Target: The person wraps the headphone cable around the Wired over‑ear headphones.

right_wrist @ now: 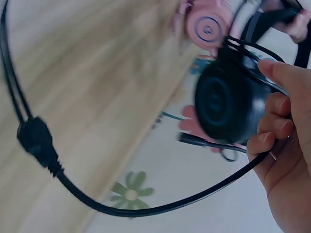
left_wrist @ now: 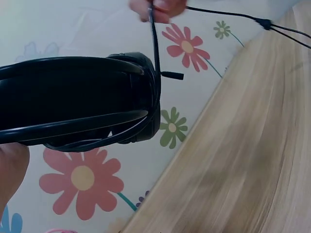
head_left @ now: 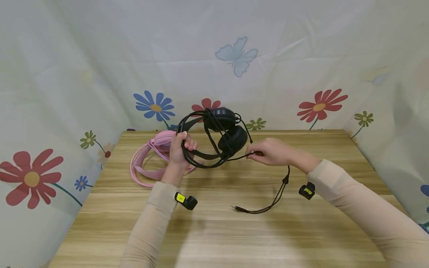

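A black headset (head_left: 233,139) with a microphone boom is held above the table by my left hand (head_left: 181,150), whose fingers curl round its headband. Loops of its black cable run round the headband and ear cups. To the right, my right hand (head_left: 273,152) pinches the cable, and the free end hangs below it with a splitter (right_wrist: 36,141) and a plug (head_left: 238,209). In the left wrist view the headband (left_wrist: 73,124) fills the left side. Behind my left hand a pink headset (head_left: 144,163) lies on the table, partly hidden by that hand.
The wooden table (head_left: 214,238) spreads under both arms. A pale curtain (head_left: 187,56) printed with flowers and a butterfly stands behind it and along both sides. Each wrist carries a small black camera, one on the left (head_left: 186,201) and one on the right (head_left: 306,190).
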Available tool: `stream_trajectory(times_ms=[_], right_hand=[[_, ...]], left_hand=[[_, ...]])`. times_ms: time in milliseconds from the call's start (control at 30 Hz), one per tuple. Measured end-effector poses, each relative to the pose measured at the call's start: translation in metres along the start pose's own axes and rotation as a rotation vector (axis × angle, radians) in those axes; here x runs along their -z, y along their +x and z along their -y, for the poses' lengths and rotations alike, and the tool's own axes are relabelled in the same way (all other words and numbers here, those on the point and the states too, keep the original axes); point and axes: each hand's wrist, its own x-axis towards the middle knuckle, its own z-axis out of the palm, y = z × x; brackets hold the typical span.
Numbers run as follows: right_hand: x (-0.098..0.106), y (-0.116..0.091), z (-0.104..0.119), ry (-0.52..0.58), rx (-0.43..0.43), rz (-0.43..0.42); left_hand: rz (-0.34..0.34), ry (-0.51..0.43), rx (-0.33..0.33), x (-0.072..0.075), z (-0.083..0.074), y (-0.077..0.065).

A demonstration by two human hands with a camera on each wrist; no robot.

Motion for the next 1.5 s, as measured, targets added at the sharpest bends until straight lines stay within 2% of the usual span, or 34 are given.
stream_trajectory(times_ms=[200, 400, 533, 667, 867, 967, 1133, 1300, 1500], right_hand=[[0.021, 0.01, 0.004, -0.1, 0.008, 0.041], [0.039, 0.017, 0.005, -0.156, -0.006, 0.092], [0.049, 0.021, 0.006, -0.19, 0.0, 0.095], [0.061, 0.025, 0.008, -0.241, 0.002, 0.092], [0.078, 0.034, 0.012, -0.306, 0.039, 0.056], [0.083, 0.037, 0.013, -0.344, 0.05, 0.036], [0.085, 0.042, 0.011, -0.411, 0.098, -0.01], [0.09, 0.044, 0.011, -0.448, 0.114, -0.023], [0.092, 0.049, 0.014, -0.462, 0.11, -0.001]], left_hand=[[0.014, 0.04, 0.034, -0.003, 0.002, -0.003], [0.042, 0.148, 0.032, -0.003, 0.0, -0.004], [0.04, 0.215, 0.051, -0.001, -0.001, -0.005], [0.042, 0.228, 0.078, 0.0, -0.001, -0.007], [0.073, 0.268, 0.165, 0.0, 0.003, -0.011], [0.106, 0.277, 0.197, -0.001, 0.007, -0.013], [0.176, 0.256, 0.214, -0.003, 0.008, -0.015], [0.282, 0.212, 0.244, -0.009, 0.006, -0.015], [0.413, 0.182, 0.291, -0.016, 0.005, -0.015]])
